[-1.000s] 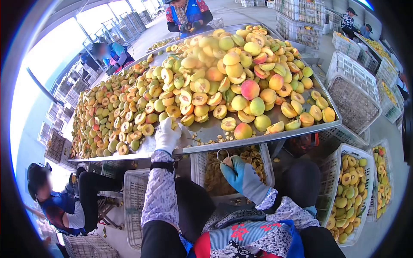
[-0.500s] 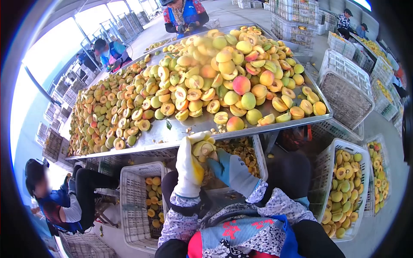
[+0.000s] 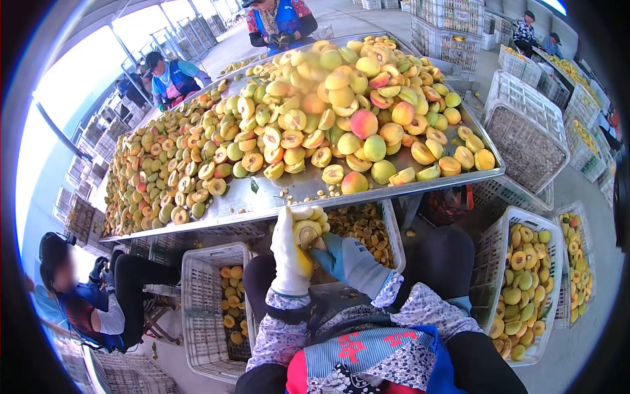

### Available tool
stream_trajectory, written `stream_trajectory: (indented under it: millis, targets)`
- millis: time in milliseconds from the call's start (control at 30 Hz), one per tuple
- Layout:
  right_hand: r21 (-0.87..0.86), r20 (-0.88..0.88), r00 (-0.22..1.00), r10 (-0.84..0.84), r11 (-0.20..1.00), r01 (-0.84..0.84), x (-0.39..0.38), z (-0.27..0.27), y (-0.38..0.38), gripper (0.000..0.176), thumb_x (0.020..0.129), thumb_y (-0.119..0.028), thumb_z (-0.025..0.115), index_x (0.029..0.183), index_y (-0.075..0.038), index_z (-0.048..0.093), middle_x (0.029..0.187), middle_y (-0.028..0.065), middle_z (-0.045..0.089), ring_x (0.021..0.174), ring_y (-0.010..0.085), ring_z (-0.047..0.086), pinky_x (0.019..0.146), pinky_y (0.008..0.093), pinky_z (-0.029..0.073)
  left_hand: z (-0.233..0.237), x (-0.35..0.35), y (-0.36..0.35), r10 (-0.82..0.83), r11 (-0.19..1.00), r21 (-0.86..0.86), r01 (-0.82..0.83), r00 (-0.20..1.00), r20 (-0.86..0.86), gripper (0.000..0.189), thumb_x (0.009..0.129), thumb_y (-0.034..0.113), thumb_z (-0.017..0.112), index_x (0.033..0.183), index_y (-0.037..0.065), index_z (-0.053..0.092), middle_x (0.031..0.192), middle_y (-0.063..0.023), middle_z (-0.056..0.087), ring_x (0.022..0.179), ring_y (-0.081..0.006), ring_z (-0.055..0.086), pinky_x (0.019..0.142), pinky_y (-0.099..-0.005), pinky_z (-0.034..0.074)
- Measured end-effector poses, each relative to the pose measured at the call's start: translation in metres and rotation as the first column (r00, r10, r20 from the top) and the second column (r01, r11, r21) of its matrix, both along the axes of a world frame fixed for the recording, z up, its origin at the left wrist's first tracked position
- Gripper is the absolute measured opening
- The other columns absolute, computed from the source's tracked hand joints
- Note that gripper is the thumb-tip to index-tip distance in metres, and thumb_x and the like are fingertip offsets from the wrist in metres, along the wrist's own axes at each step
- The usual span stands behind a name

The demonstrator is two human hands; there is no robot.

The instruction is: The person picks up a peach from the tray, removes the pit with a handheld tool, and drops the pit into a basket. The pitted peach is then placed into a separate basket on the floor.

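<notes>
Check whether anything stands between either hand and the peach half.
Nothing visible does. The left hand holds the peach half, and the right hand touches it from the right, above a white crate.

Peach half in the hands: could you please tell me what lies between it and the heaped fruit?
In the head view, between peach half and heaped fruit lies only the steel table's front strip, strewn with loose pits.
</notes>
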State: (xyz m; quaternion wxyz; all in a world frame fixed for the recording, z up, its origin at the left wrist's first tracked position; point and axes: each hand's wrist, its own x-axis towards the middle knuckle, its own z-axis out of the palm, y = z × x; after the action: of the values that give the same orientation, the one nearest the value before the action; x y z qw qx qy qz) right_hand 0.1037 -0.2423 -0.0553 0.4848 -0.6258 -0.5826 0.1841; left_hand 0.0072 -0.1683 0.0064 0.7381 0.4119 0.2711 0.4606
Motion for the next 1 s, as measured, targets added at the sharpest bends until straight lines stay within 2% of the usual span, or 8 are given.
stream_trajectory:
  millis: [233,533,600,700,833,867,900,1000]
  targets:
    - [-0.077,-0.049,0.999,0.02,0.997,-0.023,-0.012,-0.002,-0.007,0.033,0.097,-0.036,0.061,0.1,-0.004,0.062,0.082,0.0252,0.066,0.079,0.0466,0.065,0.063,0.0514,0.052,0.009,-0.002,-0.003,0.054,0.997,0.071,-0.042,0.982,-0.179,0.049,0.103,0.043,0.046,0.091,-0.002,0.064,0.083,-0.0162,0.07,0.066,-0.0206,0.065,0.057,-0.0291,0.051]
    - [-0.189,-0.023,0.999,0.042,0.981,-0.046,-0.012,-0.006,-0.012,0.034,0.097,-0.036,0.061,0.099,-0.002,0.061,0.082,0.0252,0.067,0.08,0.0453,0.067,0.062,0.0492,0.052,0.0,-0.006,-0.001,0.013,0.998,0.061,0.003,0.967,-0.253,0.05,0.104,0.04,0.045,0.088,-0.003,0.065,0.083,-0.0168,0.071,0.062,-0.0198,0.064,0.053,-0.0278,0.05]
    - [0.014,-0.264,0.962,0.069,0.998,-0.067,-0.02,-0.009,-0.01,0.033,0.098,-0.035,0.058,0.099,-0.002,0.061,0.086,0.0255,0.068,0.082,0.0434,0.068,0.064,0.0482,0.052,-0.002,-0.004,-0.005,0.043,0.997,0.067,-0.03,0.977,-0.211,0.05,0.104,0.04,0.044,0.088,-0.003,0.064,0.083,-0.017,0.071,0.062,-0.0203,0.064,0.054,-0.0284,0.05]
    - [0.074,-0.328,0.94,0.094,0.995,-0.074,-0.028,-0.013,-0.009,0.033,0.098,-0.034,0.057,0.096,-0.001,0.061,0.084,0.0227,0.068,0.077,0.0412,0.068,0.061,0.0449,0.052,-0.008,0.003,-0.009,0.09,0.995,0.062,-0.083,0.989,-0.114,0.049,0.105,0.039,0.044,0.087,-0.003,0.063,0.082,-0.018,0.07,0.062,-0.0216,0.063,0.055,-0.0298,0.051]
    - [0.126,-0.15,0.983,0.104,0.988,-0.085,-0.024,-0.015,-0.006,0.036,0.1,-0.036,0.055,0.092,-0.002,0.062,0.071,0.0137,0.065,0.063,0.0325,0.065,0.058,0.0391,0.051,-0.017,-0.006,0.001,-0.004,0.997,0.073,0.009,0.998,-0.065,0.048,0.105,0.038,0.043,0.085,-0.002,0.06,0.083,-0.0203,0.069,0.062,-0.0236,0.062,0.054,-0.0315,0.051]
    - [-0.187,-0.528,0.838,0.138,0.944,-0.273,-0.018,0.007,-0.013,0.039,0.1,-0.04,0.057,0.093,-0.001,0.062,0.069,0.0118,0.064,0.061,0.0289,0.063,0.057,0.0375,0.049,-0.018,-0.008,0.002,-0.004,0.998,0.069,0.009,0.998,-0.069,0.048,0.105,0.038,0.043,0.085,-0.002,0.06,0.083,-0.0203,0.069,0.062,-0.0236,0.062,0.054,-0.0315,0.051]
    - [-0.375,-0.813,0.582,0.005,0.761,-0.53,-0.014,0.028,-0.019,0.043,0.1,-0.043,0.058,0.093,-0.001,0.063,0.066,0.0099,0.062,0.059,0.0253,0.062,0.056,0.0359,0.047,-0.018,-0.009,0.003,-0.042,0.997,0.059,0.046,0.997,-0.067,0.048,0.105,0.038,0.043,0.084,-0.001,0.06,0.083,-0.0206,0.069,0.061,-0.0235,0.062,0.055,-0.0316,0.051]
    - [-0.348,-0.903,0.421,-0.085,0.72,-0.601,-0.012,0.043,-0.027,0.048,0.1,-0.051,0.054,0.087,-0.005,0.06,0.06,0.0001,0.051,0.053,0.0117,0.049,0.048,0.0298,0.038,-0.018,-0.01,0.006,-0.112,0.991,0.063,0.117,0.991,-0.079,0.049,0.105,0.039,0.043,0.082,-0.001,0.06,0.082,-0.0205,0.068,0.061,-0.0232,0.061,0.056,-0.0314,0.051]
